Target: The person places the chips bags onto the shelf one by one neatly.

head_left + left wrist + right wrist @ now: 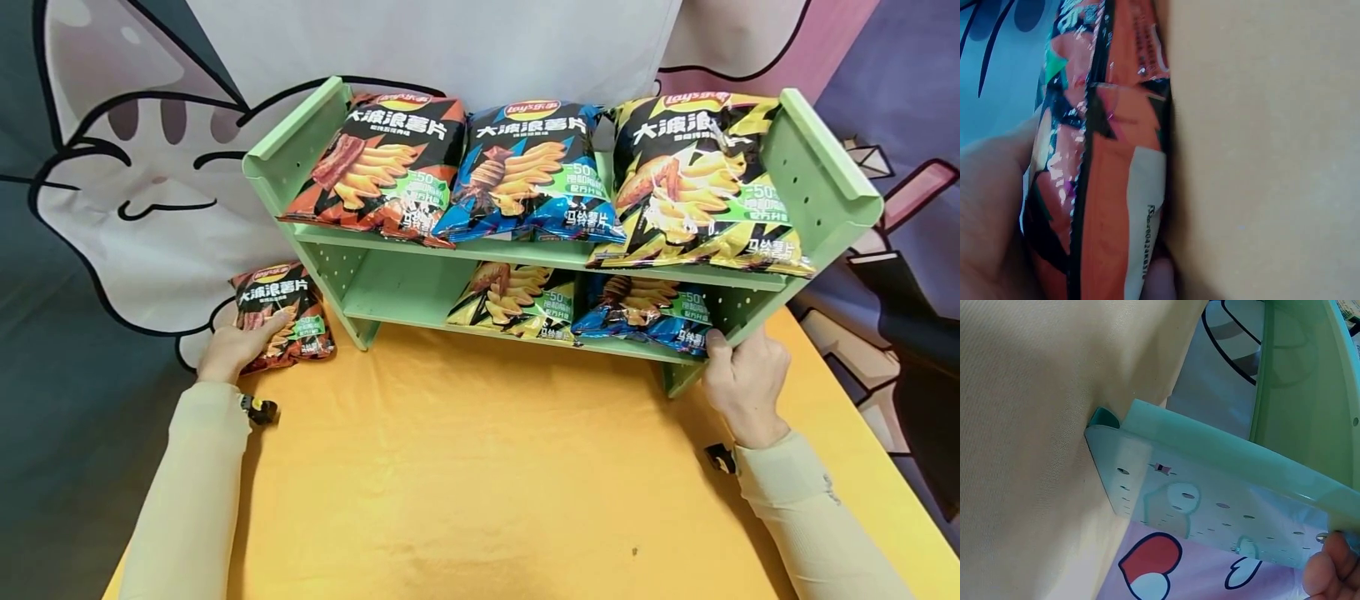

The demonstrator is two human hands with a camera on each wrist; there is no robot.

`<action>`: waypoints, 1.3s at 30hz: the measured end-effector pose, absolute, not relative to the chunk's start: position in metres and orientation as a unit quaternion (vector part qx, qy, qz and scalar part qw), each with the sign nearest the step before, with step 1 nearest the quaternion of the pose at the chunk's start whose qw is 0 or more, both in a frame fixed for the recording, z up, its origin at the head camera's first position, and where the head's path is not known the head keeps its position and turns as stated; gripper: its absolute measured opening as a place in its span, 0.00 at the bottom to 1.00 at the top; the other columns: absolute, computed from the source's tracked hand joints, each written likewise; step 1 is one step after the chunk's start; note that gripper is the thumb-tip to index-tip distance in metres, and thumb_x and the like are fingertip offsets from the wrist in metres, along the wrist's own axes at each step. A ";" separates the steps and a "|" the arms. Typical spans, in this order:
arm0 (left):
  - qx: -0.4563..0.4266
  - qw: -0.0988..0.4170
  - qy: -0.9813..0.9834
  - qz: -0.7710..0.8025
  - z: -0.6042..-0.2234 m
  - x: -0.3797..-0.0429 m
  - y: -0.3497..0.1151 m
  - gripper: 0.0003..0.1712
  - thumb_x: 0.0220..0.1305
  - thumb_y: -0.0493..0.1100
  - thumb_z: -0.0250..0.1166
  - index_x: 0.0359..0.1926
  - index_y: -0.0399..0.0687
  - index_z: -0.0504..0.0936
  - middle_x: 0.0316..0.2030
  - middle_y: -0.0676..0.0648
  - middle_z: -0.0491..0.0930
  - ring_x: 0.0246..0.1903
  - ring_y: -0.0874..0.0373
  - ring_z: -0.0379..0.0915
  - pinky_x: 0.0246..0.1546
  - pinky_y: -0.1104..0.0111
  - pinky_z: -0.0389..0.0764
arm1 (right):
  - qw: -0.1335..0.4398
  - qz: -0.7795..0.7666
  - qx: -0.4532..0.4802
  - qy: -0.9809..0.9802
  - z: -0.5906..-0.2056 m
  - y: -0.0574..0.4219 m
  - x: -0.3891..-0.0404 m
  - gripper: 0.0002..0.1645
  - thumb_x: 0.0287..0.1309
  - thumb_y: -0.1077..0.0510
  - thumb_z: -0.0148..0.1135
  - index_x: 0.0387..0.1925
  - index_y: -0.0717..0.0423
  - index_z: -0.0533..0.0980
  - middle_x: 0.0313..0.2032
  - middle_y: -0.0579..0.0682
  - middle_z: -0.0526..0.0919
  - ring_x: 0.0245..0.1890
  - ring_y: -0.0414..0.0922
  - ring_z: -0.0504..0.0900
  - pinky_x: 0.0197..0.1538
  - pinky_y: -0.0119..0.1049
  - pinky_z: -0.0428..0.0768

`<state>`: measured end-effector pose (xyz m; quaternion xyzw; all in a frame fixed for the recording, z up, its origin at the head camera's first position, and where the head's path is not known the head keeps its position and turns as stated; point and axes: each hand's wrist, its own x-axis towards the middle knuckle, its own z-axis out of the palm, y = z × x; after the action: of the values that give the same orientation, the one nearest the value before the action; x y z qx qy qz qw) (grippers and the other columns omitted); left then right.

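My left hand (238,343) holds a red and black bag of potato chips (306,333), thumb on its front, left of the green two-tier shelf (397,287). In the left wrist view, the bag's seam and orange back (1116,206) show between thumb and fingers. With my right hand (748,385) I grip the shelf's right side panel (1210,500) near its lower tier. The upper tier bears a red bag (382,167), a blue bag (532,171) and a yellow bag (697,179). A smaller-looking yellow bag (517,302) and blue bag (648,310) sit below, towards the right.
A yellow-orange cloth (465,467) covers the table under the shelf. Behind stands a backdrop with a cartoon cat (161,217). At the right, a purple printed backdrop (900,108) borders the table's edge. Small black devices sit at both wrists.
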<state>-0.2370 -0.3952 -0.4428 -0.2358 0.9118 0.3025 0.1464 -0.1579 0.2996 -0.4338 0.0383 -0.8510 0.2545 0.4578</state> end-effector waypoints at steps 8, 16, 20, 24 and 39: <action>-0.236 0.090 0.920 0.300 -0.442 -0.238 -0.383 0.81 0.50 0.89 0.56 0.83 0.39 0.35 0.78 0.22 0.45 0.72 0.22 0.54 0.68 0.34 0.65 | 0.458 0.254 0.043 -0.851 -0.435 0.302 -0.158 0.18 0.60 0.50 0.46 0.28 0.62 0.70 0.12 0.50 0.59 0.12 0.40 0.51 0.18 0.39 0.49; -0.246 -0.029 0.943 0.222 -0.444 -0.238 -0.360 0.56 0.45 0.90 0.58 0.40 0.39 0.78 0.34 0.36 0.79 0.28 0.44 0.76 0.20 0.58 0.71 | 0.463 0.254 0.043 -0.848 -0.432 0.298 -0.157 0.15 0.59 0.52 0.45 0.26 0.61 0.68 0.11 0.46 0.55 0.13 0.36 0.47 0.18 0.38 0.47; -0.243 -0.063 0.943 0.219 -0.443 -0.235 -0.353 0.48 0.47 0.89 0.59 0.26 0.47 0.69 0.21 0.46 0.67 0.21 0.48 0.68 0.17 0.60 0.66 | 0.464 0.255 0.046 -0.847 -0.432 0.298 -0.157 0.15 0.59 0.53 0.46 0.26 0.61 0.67 0.11 0.46 0.55 0.12 0.37 0.48 0.18 0.38 0.47; -0.225 -0.096 0.941 0.232 -0.443 -0.226 -0.354 0.45 0.52 0.87 0.59 0.24 0.49 0.65 0.18 0.48 0.63 0.20 0.48 0.64 0.20 0.59 0.63 | 0.461 0.255 0.049 -0.849 -0.434 0.299 -0.158 0.15 0.59 0.52 0.46 0.26 0.60 0.68 0.10 0.45 0.55 0.12 0.36 0.47 0.18 0.38 0.47; -0.109 -0.256 0.934 0.223 -0.430 -0.155 -0.377 0.38 0.60 0.66 0.73 0.12 0.49 0.63 0.09 0.52 0.58 0.18 0.52 0.62 0.25 0.64 0.58 | 0.458 0.252 0.048 -0.851 -0.435 0.301 -0.158 0.17 0.60 0.51 0.45 0.29 0.63 0.70 0.14 0.54 0.60 0.12 0.46 0.53 0.19 0.39 0.48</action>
<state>-0.1547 -0.3765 -0.4297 -0.1094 0.9341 0.2229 -0.2564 -0.1584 0.3010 -0.4350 0.0482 -0.8514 0.2517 0.4576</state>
